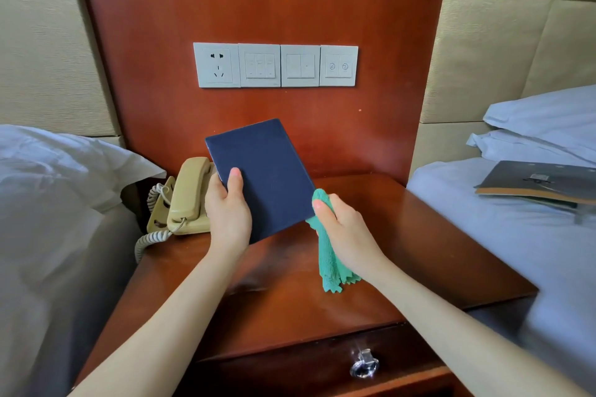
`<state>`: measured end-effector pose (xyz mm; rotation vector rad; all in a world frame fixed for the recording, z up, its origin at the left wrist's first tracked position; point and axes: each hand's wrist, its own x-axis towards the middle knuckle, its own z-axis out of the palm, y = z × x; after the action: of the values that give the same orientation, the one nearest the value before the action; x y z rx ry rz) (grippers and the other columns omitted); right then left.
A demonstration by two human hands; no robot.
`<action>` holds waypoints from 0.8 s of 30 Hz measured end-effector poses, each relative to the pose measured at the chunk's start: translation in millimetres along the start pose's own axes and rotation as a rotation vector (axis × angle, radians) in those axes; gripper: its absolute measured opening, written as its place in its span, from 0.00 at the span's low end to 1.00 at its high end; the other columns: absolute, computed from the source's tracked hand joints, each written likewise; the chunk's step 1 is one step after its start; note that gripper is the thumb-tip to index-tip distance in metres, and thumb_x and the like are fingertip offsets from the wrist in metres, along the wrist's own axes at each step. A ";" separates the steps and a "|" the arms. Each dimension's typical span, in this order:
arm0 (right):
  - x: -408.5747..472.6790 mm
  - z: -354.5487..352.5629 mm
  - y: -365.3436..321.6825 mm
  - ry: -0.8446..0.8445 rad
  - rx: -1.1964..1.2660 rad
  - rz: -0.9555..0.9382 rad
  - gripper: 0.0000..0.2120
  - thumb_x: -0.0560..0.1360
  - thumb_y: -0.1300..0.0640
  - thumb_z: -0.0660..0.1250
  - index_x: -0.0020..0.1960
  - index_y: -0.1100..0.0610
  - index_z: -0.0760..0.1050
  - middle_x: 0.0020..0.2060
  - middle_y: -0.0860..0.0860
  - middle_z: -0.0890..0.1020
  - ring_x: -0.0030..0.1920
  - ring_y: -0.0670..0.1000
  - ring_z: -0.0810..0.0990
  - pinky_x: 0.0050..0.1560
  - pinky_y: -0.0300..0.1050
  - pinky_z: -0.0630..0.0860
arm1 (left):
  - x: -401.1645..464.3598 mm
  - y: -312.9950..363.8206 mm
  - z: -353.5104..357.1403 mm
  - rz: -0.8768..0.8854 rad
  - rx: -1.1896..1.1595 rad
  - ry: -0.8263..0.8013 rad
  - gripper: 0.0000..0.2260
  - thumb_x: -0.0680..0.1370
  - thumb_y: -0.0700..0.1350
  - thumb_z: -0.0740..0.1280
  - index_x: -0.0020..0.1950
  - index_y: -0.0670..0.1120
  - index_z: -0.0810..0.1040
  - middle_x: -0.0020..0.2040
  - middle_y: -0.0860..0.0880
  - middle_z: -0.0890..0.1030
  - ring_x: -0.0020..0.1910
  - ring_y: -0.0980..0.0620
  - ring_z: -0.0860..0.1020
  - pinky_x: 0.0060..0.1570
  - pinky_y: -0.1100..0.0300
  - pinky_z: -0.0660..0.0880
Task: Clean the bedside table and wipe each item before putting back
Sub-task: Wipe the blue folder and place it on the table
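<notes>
While hand holds book, telephone beside

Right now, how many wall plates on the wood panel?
4, side by side in one row above the bedside table: socket plate far left, then three-key switch plate, two-key switch plate, and two-button plate far right. None hidden.
</notes>
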<state>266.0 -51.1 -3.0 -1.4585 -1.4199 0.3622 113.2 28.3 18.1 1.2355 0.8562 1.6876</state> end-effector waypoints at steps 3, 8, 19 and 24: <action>3.8 0.5 -3.9 0.024 0.161 0.079 0.15 0.80 0.44 0.56 0.42 0.53 0.69 0.32 0.50 0.76 0.30 0.43 0.75 0.32 0.40 0.73 | -7.0 -2.6 4.3 0.001 -0.051 0.038 0.07 0.83 0.51 0.56 0.52 0.55 0.73 0.51 0.57 0.79 0.52 0.57 0.78 0.53 0.58 0.71; 28.6 -8.8 -7.4 0.286 0.612 0.198 0.09 0.80 0.51 0.62 0.46 0.55 0.74 0.35 0.52 0.78 0.33 0.47 0.79 0.35 0.43 0.77 | -21.1 -8.4 14.3 0.080 -0.104 -0.238 0.15 0.81 0.50 0.60 0.67 0.51 0.71 0.61 0.58 0.79 0.62 0.59 0.76 0.59 0.61 0.72; 62.1 -56.7 3.0 0.418 0.266 0.067 0.08 0.80 0.46 0.59 0.44 0.47 0.72 0.36 0.47 0.76 0.36 0.42 0.77 0.32 0.32 0.71 | 11.3 -9.3 2.5 -0.363 -0.345 -0.249 0.19 0.77 0.48 0.68 0.67 0.45 0.72 0.59 0.48 0.79 0.49 0.51 0.82 0.46 0.60 0.78; 58.4 -56.6 1.9 0.262 0.125 -0.045 0.07 0.80 0.46 0.58 0.47 0.46 0.72 0.38 0.45 0.77 0.37 0.36 0.77 0.31 0.27 0.71 | 4.7 -12.0 2.7 -0.177 0.002 -0.364 0.09 0.74 0.55 0.71 0.50 0.53 0.82 0.47 0.56 0.85 0.45 0.58 0.83 0.40 0.66 0.76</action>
<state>326.6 -24.9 44.5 -1.3175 -1.1969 0.2184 118.0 37.5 10.0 1.3714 0.7195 1.2708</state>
